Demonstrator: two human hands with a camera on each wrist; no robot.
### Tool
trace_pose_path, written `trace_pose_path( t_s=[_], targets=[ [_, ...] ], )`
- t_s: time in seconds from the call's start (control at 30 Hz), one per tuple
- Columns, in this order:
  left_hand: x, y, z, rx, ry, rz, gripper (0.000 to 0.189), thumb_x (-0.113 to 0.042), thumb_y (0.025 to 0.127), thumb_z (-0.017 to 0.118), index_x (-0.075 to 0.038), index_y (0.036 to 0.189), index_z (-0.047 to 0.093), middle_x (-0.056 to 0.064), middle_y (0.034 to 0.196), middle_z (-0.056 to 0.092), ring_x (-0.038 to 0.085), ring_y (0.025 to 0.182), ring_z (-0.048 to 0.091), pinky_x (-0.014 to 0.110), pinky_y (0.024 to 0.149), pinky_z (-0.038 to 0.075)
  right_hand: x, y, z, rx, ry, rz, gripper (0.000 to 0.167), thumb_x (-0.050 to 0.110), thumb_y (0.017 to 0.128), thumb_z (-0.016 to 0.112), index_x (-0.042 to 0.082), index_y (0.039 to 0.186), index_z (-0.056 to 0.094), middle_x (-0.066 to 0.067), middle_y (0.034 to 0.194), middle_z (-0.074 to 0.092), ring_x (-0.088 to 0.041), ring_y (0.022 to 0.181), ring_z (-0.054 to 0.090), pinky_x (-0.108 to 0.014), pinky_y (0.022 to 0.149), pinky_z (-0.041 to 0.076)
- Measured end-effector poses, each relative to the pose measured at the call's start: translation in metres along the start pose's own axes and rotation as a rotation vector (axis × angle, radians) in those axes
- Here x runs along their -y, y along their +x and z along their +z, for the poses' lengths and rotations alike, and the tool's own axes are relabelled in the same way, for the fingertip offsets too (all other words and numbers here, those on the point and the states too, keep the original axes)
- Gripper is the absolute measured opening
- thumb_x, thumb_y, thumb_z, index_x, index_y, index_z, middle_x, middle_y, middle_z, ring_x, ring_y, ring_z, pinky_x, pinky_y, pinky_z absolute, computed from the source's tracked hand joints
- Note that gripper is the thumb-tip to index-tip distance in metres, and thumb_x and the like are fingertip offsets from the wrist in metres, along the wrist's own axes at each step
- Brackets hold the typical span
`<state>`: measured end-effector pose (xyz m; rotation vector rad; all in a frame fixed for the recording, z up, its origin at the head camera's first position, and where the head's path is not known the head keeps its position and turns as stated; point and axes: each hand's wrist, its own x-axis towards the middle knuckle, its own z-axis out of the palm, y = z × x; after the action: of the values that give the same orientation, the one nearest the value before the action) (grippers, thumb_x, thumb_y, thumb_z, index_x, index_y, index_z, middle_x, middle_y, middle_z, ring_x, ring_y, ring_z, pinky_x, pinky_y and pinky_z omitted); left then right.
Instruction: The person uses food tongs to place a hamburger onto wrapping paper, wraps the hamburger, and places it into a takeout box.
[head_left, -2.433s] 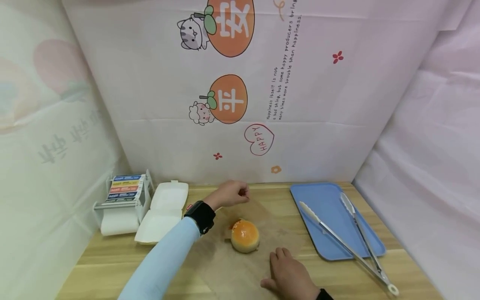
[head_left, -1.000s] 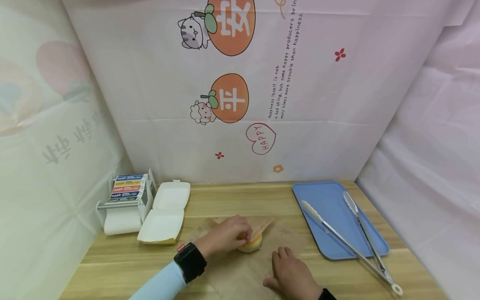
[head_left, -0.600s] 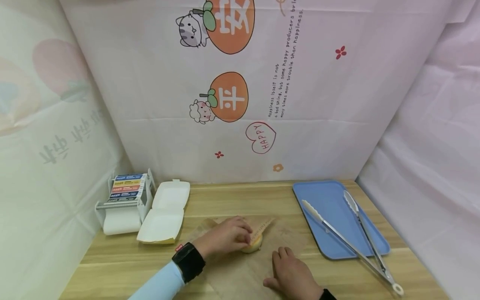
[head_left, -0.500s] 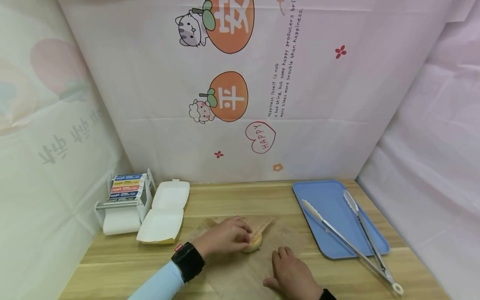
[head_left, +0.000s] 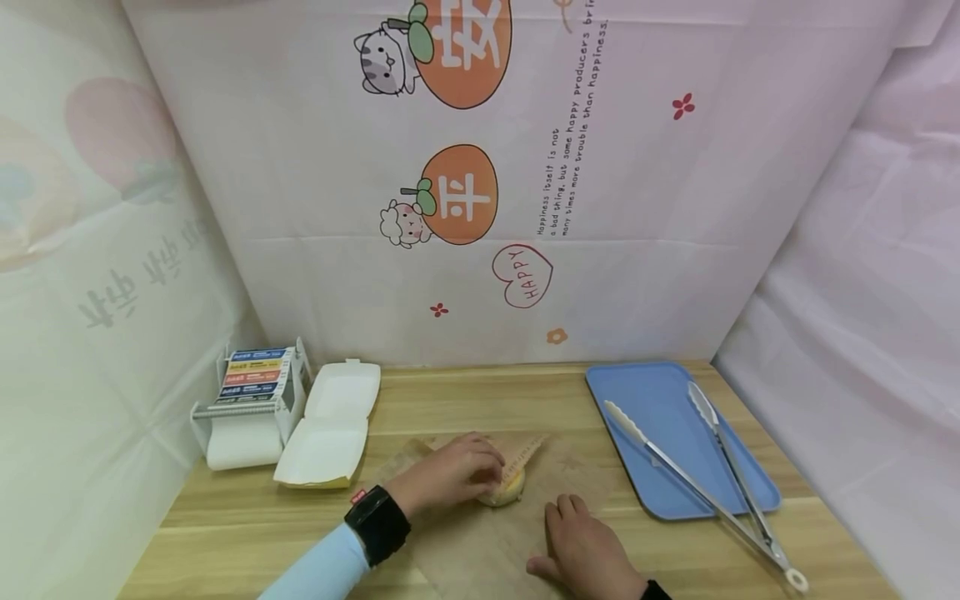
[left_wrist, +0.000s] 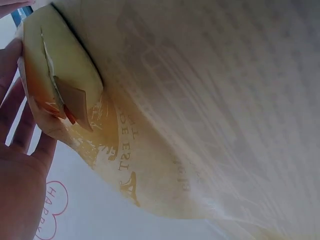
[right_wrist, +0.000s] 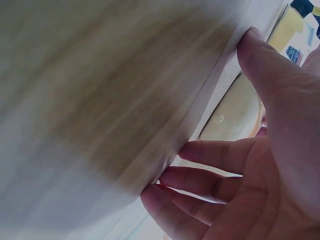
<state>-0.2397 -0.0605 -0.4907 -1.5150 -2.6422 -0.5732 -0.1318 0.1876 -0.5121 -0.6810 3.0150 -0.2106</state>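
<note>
A burger (head_left: 507,492) lies on a sheet of brown printed wrapping paper (head_left: 480,554) on the wooden table. One flap of the paper is folded over its far left side. My left hand (head_left: 457,473) rests on that flap, its fingers pressing the paper against the bun; the hand and flap hide much of the burger. In the left wrist view the burger (left_wrist: 75,65) shows side-on, with filling at the cut and fairly straight fingers behind the paper. To the right of the burger, my right hand (head_left: 588,550) presses the paper down with its fingertips, thumb spread.
At the left stand a label roll dispenser (head_left: 251,408) and an opened white takeaway box (head_left: 322,450). A blue tray (head_left: 660,392) lies on the right, with metal tongs (head_left: 738,525) across it, their handle end past its edge. Printed cloth (head_left: 637,275) hangs behind.
My left hand has come down and nearer from the paper's far corner, folding the flap over the burger. Over the last second both hands have stayed almost still.
</note>
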Motion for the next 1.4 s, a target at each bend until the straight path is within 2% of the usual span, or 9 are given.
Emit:
trace_pose_path(
  t_s=[0.17,0.27,0.4,0.87,1.23,1.4],
  targets=[
    [-0.001,-0.002,0.001,-0.036,0.012,-0.036,0.029,-0.023,0.091,0.077,-0.015,0.117,0.069,-0.002,0.127,0.061,0.013,0.124,0.052,0.025,0.109,0.044,0.0,0.0,0.001,0.009,0.001,0.005,0.075,0.062,0.082,0.073,-0.005,0.115,0.062,-0.018,0.109,0.058,-0.032,0.099,0.058,-0.037,0.066,0.055],
    [-0.001,-0.004,0.003,-0.049,0.032,-0.085,0.032,-0.027,0.092,0.077,-0.016,0.121,0.068,-0.002,0.131,0.059,0.013,0.126,0.05,0.027,0.109,0.044,0.0,0.0,0.0,0.023,0.005,0.015,0.076,0.062,0.082,0.073,-0.005,0.116,0.062,-0.018,0.11,0.058,-0.032,0.101,0.058,-0.038,0.068,0.056],
    [0.0,-0.005,0.003,-0.051,0.075,-0.113,0.032,-0.032,0.093,0.075,-0.019,0.121,0.068,-0.005,0.13,0.059,0.012,0.126,0.05,0.028,0.11,0.043,0.001,0.0,-0.001,0.032,0.008,0.025,0.077,0.063,0.081,0.073,-0.005,0.117,0.062,-0.017,0.111,0.058,-0.033,0.102,0.058,-0.039,0.068,0.056],
    [0.004,-0.006,0.005,-0.043,0.065,-0.116,0.033,-0.035,0.092,0.076,-0.021,0.121,0.068,-0.006,0.127,0.06,0.01,0.121,0.052,0.027,0.106,0.045,0.0,0.0,0.002,-0.001,0.009,0.021,0.075,0.063,0.082,0.073,-0.003,0.115,0.062,-0.015,0.108,0.058,-0.029,0.099,0.057,-0.037,0.065,0.056],
    [0.007,-0.004,0.006,-0.046,0.073,-0.104,0.033,-0.037,0.093,0.075,-0.023,0.122,0.066,-0.007,0.128,0.059,0.01,0.123,0.052,0.027,0.107,0.045,0.002,-0.003,-0.002,-0.048,0.028,0.026,0.072,0.066,0.082,0.07,0.001,0.113,0.063,-0.012,0.108,0.058,-0.029,0.1,0.057,-0.039,0.069,0.056],
    [0.007,-0.004,0.006,-0.029,0.058,-0.124,0.034,-0.038,0.093,0.074,-0.024,0.123,0.065,-0.009,0.129,0.058,0.009,0.123,0.05,0.027,0.107,0.045,0.011,-0.002,-0.008,-0.002,0.067,0.003,0.064,0.065,0.084,0.069,0.007,0.11,0.066,-0.005,0.104,0.059,-0.024,0.095,0.058,-0.038,0.069,0.054]
  ],
)
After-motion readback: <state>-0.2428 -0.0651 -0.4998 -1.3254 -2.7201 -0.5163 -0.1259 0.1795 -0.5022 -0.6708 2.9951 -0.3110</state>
